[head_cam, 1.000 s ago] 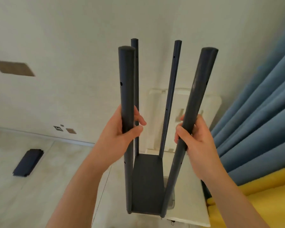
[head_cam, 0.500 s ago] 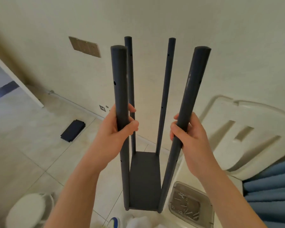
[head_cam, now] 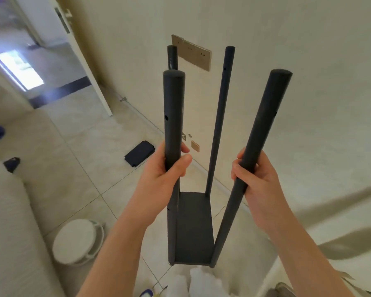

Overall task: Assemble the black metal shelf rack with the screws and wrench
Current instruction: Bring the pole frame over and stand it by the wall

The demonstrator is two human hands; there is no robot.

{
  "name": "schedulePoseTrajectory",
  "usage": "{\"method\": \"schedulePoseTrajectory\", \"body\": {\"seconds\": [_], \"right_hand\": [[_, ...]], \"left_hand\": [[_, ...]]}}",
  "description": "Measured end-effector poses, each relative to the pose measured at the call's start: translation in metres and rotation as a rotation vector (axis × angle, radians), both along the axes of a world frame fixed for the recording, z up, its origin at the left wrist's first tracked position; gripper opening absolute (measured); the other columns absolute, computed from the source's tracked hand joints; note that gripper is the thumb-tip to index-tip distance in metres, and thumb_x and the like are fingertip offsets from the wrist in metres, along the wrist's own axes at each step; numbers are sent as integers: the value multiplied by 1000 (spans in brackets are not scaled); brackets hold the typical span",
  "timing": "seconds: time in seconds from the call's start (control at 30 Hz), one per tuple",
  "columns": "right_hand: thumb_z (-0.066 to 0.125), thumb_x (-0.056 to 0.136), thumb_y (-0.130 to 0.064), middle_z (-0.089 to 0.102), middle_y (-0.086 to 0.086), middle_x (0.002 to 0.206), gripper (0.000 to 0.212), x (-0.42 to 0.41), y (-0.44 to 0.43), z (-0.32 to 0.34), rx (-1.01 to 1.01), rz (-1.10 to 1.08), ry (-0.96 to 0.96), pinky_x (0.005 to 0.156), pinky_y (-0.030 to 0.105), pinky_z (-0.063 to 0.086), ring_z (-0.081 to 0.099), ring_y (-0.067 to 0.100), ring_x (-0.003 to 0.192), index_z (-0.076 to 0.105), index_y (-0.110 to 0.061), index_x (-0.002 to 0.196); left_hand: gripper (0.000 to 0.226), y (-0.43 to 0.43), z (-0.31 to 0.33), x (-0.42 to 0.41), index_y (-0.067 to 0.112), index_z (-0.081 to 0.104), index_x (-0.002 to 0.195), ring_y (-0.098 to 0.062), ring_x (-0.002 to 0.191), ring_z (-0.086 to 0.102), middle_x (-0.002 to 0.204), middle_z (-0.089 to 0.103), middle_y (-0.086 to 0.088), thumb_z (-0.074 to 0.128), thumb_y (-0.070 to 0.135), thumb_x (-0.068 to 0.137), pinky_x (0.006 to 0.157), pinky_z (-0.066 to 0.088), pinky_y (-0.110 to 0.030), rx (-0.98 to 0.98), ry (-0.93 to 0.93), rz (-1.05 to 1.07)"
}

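I hold the partly built black metal rack point(head_cam: 193, 228) upright in the air, with one shelf panel at its bottom and four round posts rising from it. My left hand point(head_cam: 163, 174) grips the near left post point(head_cam: 172, 108) at mid height. The near right post point(head_cam: 263, 125) is gripped by my right hand point(head_cam: 255, 176) at about the same height. The two far posts stand free behind. A second black shelf panel point(head_cam: 140, 153) lies flat on the tiled floor by the wall. No screws or wrench show.
A round white stool point(head_cam: 76, 241) stands on the floor at lower left, beside a pale sofa edge point(head_cam: 7, 221). An open doorway point(head_cam: 51, 67) is at upper left. Dark slippers point(head_cam: 11, 164) lie on the left floor. The wall is close behind the rack.
My view has swung to the left: the white chair, screw tray and blue curtain have left the frame, and the doorway and stool have come in. Both hands keep their grip on the posts.
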State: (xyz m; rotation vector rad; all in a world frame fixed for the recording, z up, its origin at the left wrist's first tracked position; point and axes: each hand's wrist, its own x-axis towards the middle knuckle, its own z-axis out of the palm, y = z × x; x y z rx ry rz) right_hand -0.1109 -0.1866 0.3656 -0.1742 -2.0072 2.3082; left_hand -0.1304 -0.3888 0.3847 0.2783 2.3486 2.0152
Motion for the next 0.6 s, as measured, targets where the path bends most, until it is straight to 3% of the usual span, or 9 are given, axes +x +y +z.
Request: {"method": "schedulePoseTrajectory", "body": {"seconds": [0.17,0.33,0.4,0.53,0.6], "right_hand": [[67,90,-19,58,-7,81,19,-64,-42,-12,30,76,-31,91,41,51,58,13,78,64,-38,93],[67,92,-25,58,-8,78,15,-141,-76,-32,83,127,-78,80,31,51,58,12,76,63,-40,91],[67,92,-25,60,-11,79,15,-174,-84,-39,129,157,-99,78,26,51,61,11,79,61,-39,92],[66,93,-21,63,-17,87,23,-244,-92,-41,265,260,-120,61,9,50,66,6,90,56,-41,101],[66,93,-22,64,-17,93,26,-278,-97,-39,322,314,-125,61,6,48,65,2,93,54,-41,105]], "left_hand": [[8,-39,-10,-40,31,60,91,-6,67,51,73,51,-4,56,36,95,71,46,-8,42,-28,151],[18,-66,-27,-95,32,59,87,-5,65,51,73,52,-6,55,50,89,67,51,-14,32,-89,302],[14,-73,-35,-122,34,59,83,-2,65,52,71,53,-1,57,44,94,64,51,-21,18,-122,370],[17,-82,-47,-178,34,58,80,-2,66,53,70,54,5,59,37,96,71,43,-22,40,-177,472],[16,-87,-52,-203,33,58,80,-2,65,53,69,54,5,59,38,95,72,42,-23,36,-194,505]]}}
